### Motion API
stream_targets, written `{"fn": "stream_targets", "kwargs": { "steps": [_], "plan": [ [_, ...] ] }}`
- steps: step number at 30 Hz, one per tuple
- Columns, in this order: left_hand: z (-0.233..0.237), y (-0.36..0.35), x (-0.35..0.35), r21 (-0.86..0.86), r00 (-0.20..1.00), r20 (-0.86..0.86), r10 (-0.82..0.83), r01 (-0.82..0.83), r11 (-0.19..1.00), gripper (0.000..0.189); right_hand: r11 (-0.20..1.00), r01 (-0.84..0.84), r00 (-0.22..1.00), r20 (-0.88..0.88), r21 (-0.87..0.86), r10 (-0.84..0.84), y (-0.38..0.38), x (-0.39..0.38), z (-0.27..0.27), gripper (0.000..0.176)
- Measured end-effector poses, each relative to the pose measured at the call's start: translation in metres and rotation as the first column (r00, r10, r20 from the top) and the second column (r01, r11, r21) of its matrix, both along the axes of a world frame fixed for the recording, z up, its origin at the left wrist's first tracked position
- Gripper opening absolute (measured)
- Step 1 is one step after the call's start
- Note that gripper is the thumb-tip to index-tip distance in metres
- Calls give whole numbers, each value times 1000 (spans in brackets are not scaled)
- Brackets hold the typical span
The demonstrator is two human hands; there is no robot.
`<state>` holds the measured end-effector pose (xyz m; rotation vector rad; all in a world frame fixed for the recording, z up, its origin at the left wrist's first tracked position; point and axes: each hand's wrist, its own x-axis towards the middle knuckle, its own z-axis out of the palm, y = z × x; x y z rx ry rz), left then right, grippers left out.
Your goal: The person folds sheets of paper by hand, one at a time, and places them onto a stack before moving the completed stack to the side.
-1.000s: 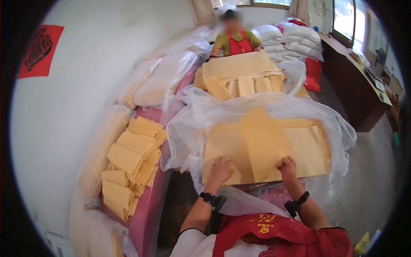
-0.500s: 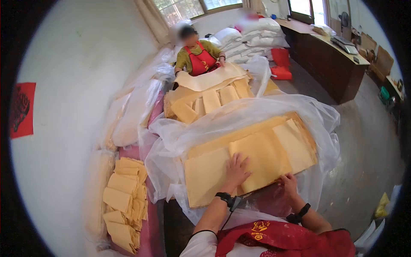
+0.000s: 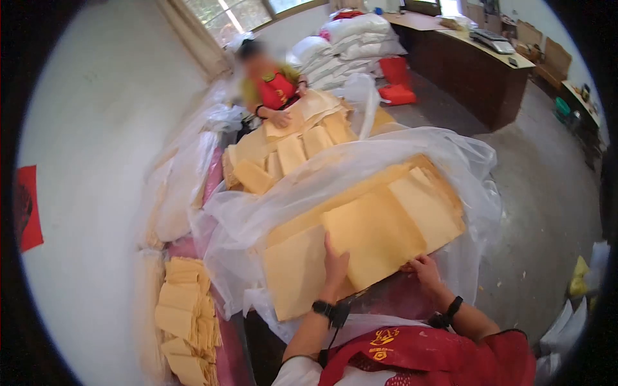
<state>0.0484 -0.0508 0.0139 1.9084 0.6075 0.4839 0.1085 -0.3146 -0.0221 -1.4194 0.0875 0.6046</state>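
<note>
Between the hands, a yellow sheet (image 3: 376, 231) is lying atop a crosswise-running stack (image 3: 293, 273); the left hand (image 3: 335, 264) is extending, spread, along its left edge, the right hand (image 3: 422, 269) bunching narrowly at the near edge, grip unclear.

The sheets (image 3: 374, 233) are golden tan, the plastic (image 3: 421, 145) milky white, the near apron (image 3: 438, 350) red with yellow lettering (image 3: 385, 336).
</note>
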Motion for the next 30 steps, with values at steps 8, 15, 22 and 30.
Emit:
{"fn": "stream_targets", "kwargs": {
  "steps": [8, 15, 22, 30],
  "plan": [
    [62, -26, -7, -590, 967, 72, -246, 240, 771, 62, 753, -428, 426, 622, -500, 656, 7, -39, 41, 26],
    [127, -28, 11, -202, 927, 268, -261, 319, 926, 54, 648, 79, 164, 651, -758, 741, 87, 30, 26, 36],
    [153, 25, -17, -508, 916, 365, -169, 348, 788, 57, 795, 346, 82, 861, -497, 502, 74, 76, 18, 53],
    [128, 43, -48, -69, 961, 112, -251, 260, 963, 63, 736, 358, 397, 807, -575, 437, 74, 134, 20, 59]
  ]
}}
